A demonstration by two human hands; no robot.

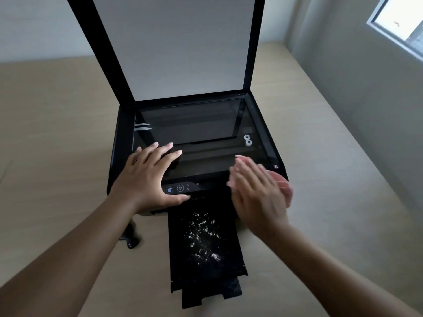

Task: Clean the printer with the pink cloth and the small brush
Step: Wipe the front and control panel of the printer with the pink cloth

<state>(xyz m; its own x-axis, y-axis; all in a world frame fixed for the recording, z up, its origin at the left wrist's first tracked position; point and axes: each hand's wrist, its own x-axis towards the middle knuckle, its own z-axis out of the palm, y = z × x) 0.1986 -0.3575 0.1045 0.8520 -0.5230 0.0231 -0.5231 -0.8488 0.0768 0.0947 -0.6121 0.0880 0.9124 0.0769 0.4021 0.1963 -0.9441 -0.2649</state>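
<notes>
Fingers [160, 148] of the left hand [148, 177] lie straight and spread apart, flat on the front left part of the scanner glass [201, 124], with the thumb down by the control panel [180, 188]. The right hand [254, 191] is blurred over the front right corner of the printer [258, 115]; its fingers look straight and close together, and the pink cloth [280, 180] shows from under its right edge, though whether the palm presses it cannot be told through the blur. The printer is black and stands in the middle of a beige table [57, 133], with its lid [174, 46] raised upright at the back, white inner face toward the camera. Two small white rings [247, 140] show near the right side of the glass. An output tray [178, 266] is pulled out toward the person, scattered with white crumbs [203, 236]; the right forearm crosses its upper right corner. A small dark object [131, 236] lies on the table just left of the tray, partly hidden by the left forearm; what it is cannot be made out. A window [402, 21] sits in the wall at upper right.
</notes>
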